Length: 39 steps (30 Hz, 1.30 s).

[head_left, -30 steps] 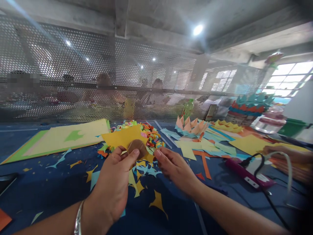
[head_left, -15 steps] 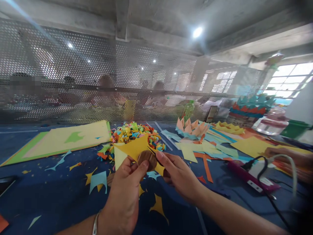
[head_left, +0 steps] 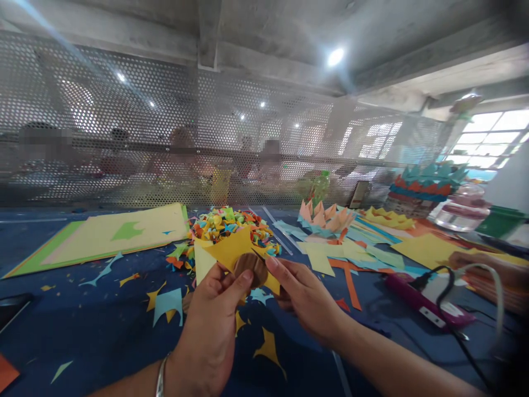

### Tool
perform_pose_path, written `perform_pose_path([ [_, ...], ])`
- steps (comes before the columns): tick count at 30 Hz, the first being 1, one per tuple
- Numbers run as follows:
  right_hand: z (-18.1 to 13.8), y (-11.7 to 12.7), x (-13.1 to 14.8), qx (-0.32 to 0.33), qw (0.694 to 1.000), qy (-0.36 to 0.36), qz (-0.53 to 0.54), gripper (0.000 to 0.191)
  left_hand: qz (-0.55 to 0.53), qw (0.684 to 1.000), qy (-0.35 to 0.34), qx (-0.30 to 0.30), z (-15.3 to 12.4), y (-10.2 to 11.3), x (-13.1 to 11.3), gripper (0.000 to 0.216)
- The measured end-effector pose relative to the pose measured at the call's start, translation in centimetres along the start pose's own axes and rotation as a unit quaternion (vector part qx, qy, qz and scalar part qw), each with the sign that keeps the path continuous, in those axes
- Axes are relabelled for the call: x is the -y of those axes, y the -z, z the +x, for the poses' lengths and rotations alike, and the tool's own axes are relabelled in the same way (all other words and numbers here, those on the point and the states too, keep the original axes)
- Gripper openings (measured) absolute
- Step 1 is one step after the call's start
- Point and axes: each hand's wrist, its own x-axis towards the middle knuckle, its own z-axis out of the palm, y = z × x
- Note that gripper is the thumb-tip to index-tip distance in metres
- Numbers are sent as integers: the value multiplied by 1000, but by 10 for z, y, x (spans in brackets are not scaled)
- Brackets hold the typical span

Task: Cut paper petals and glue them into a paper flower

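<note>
My left hand (head_left: 221, 309) is closed, its thumb pressing a round brown wooden disc (head_left: 251, 268) flat against a sheet of yellow paper (head_left: 231, 248). At the disc's right side my right hand (head_left: 303, 292) is closed on scissors; only a thin dark blade (head_left: 259, 255) shows beside the fingertips, and the handles are hidden. Past both hands rises a heap of small coloured paper pieces (head_left: 227, 220). Below them lie yellow paper scraps (head_left: 269, 350) and a light blue scrap (head_left: 168, 306) on the dark blue table.
Stacked paper sheets (head_left: 95, 234) lie at the left. Folded paper crowns (head_left: 324, 218), paper strips (head_left: 347, 281) and a purple power strip (head_left: 430, 303) with cables are on the right. Another person's hand (head_left: 487, 267) rests at the far right. A perforated metal screen (head_left: 231, 127) stands behind.
Almost nothing differs. Both hands, the disc and the yellow paper keep their places against each other; the whole view shifts very slightly.
</note>
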Motion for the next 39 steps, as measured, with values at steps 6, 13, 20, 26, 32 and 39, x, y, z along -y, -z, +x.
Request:
perform_pose_path([
  [6, 0, 0, 1, -2, 1000, -1, -11, 42, -3, 1000, 8, 1, 2, 0, 0, 27],
  [13, 0, 2, 2, -6, 1000, -7, -19, 42, 15, 1000, -6, 4, 4, 0, -2, 25],
  [20, 0, 5, 4, -1, 999, 1, -34, 44, 61, 998, -29, -9, 9, 6, -3, 15],
  [26, 0, 4, 3, 0, 1000, 2, -21, 44, 34, 999, -25, -12, 9, 3, -2, 16],
  [32, 0, 5, 4, 3, 1000, 4, -13, 44, 34, 999, -23, 3, 8, 3, -2, 16],
  [39, 0, 8, 4, 5, 999, 3, -33, 43, 57, 998, -30, -6, 11, 4, -2, 20],
])
